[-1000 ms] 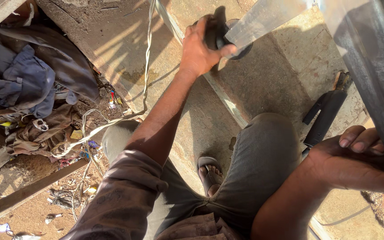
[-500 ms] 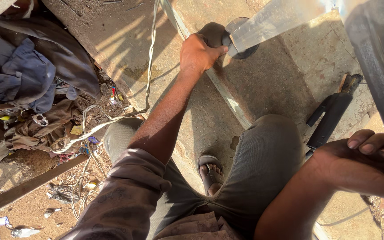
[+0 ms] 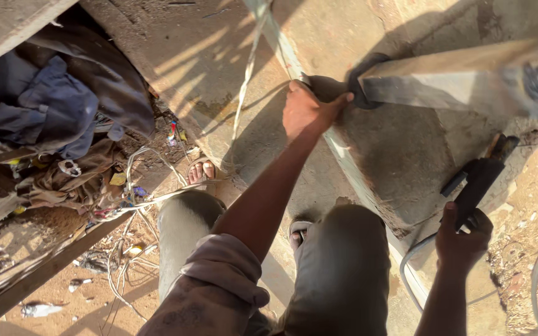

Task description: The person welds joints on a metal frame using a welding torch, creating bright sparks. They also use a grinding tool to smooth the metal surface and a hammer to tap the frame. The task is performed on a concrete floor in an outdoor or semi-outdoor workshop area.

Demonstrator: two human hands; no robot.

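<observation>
The left arm ran almost straight from the rolled sleeve at six o'clock up toward twelve o'clock, ending in the left hand [image 3: 306,112], whose fingers were curled and thumb stretched out toward two o'clock. The right hand [image 3: 462,239] sat low at four o'clock, back toward the camera, fingers closed in a grip. Both knees were bent beneath.

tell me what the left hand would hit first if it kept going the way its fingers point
Probably the dark ring-shaped part at the end of the grey metal bar; the left hand's fingertips already reach nearly to it, though depth is unclear.
</observation>
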